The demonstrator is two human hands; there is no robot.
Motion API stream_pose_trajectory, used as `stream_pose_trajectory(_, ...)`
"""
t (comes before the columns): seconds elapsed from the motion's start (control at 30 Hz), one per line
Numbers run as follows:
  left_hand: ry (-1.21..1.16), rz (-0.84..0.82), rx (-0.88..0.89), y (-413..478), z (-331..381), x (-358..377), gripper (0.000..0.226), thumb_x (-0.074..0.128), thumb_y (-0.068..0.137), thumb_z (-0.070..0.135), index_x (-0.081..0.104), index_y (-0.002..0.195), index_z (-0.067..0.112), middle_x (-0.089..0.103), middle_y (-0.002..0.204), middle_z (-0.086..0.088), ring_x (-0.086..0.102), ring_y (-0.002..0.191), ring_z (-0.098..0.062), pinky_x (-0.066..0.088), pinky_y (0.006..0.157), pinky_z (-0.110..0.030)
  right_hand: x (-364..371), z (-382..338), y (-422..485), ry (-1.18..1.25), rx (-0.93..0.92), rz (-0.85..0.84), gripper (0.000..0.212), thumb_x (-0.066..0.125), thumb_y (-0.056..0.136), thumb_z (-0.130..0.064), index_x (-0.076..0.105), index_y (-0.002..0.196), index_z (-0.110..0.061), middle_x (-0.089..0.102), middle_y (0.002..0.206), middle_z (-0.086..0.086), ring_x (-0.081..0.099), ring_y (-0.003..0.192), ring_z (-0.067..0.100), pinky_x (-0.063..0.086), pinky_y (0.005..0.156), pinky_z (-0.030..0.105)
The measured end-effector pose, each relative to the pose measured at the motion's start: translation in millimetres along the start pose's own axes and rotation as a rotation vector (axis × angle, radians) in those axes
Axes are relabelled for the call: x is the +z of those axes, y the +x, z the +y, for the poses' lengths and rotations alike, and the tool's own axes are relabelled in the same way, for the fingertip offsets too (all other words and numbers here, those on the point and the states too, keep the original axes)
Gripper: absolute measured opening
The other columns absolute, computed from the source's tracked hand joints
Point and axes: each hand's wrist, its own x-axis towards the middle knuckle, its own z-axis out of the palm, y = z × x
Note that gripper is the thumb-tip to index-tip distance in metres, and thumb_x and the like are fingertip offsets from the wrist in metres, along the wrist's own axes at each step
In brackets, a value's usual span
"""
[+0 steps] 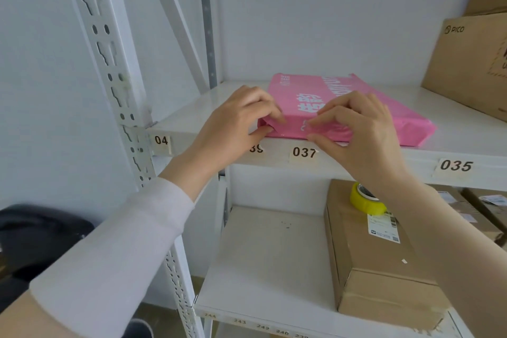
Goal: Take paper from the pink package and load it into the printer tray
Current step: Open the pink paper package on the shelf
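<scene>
A pink package [389,112] with white lettering lies flat on the upper white shelf [466,129], its near end at the shelf's front edge. My left hand [233,123] grips the package's near left corner, thumb under the folded flap and fingers on top. My right hand [356,129] pinches the wrapper at the near end, thumb below and fingertips on top. No loose paper shows. The printer and its tray are not in view.
A brown PICO carton [472,63] stands at the shelf's right. On the lower shelf [263,255] lies a long cardboard box [375,261] with a yellow tape roll [366,199] on it. A perforated white upright [115,85] stands left; a dark object [35,236] sits lower left.
</scene>
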Motion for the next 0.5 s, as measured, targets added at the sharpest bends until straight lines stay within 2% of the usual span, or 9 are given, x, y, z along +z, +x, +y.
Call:
stream_pose_trajectory(0.1, 0.0, -0.021, 0.021, 1.9, -1.4, -1.7, 0.02, 0.069, 0.076, 0.002, 0.068, 0.088, 0.017, 0.062, 0.092, -0.001, 0.056, 0.087, -0.02, 0.051, 0.07, -0.042, 0.3, 0.7, 0.6, 0.007, 0.004, 0.002, 0.026, 0.065, 0.073, -0.039, 0.073, 0.085, -0.018, 0.064, 0.088, 0.003, 0.055, 0.084, 0.024, 0.034, 0.073, 0.033)
stream_pose_trajectory(0.27, 0.008, -0.075, 0.057, 4.6, -1.4, -1.1, 0.038, 0.058, 0.073, -0.003, 0.056, 0.096, 0.027, 0.052, 0.097, 0.006, 0.051, 0.094, -0.019, 0.05, 0.066, -0.044, 1.5, 2.1, 1.0, 0.009, -0.005, 0.009, 0.025, 0.065, 0.072, -0.039, 0.073, 0.085, -0.02, 0.064, 0.089, 0.003, 0.054, 0.083, 0.024, 0.032, 0.072, 0.031)
stream_pose_trajectory(0.5, 0.058, -0.035, 0.137, 3.3, -7.7, 1.7, 0.028, 0.062, 0.075, -0.004, 0.063, 0.094, 0.017, 0.062, 0.094, -0.001, 0.051, 0.084, -0.016, 0.05, 0.061, -0.038, 1.0, 4.2, -0.2, 0.007, -0.02, 0.006, 0.025, 0.066, 0.072, -0.039, 0.072, 0.086, -0.019, 0.064, 0.09, 0.002, 0.054, 0.084, 0.023, 0.032, 0.073, 0.03)
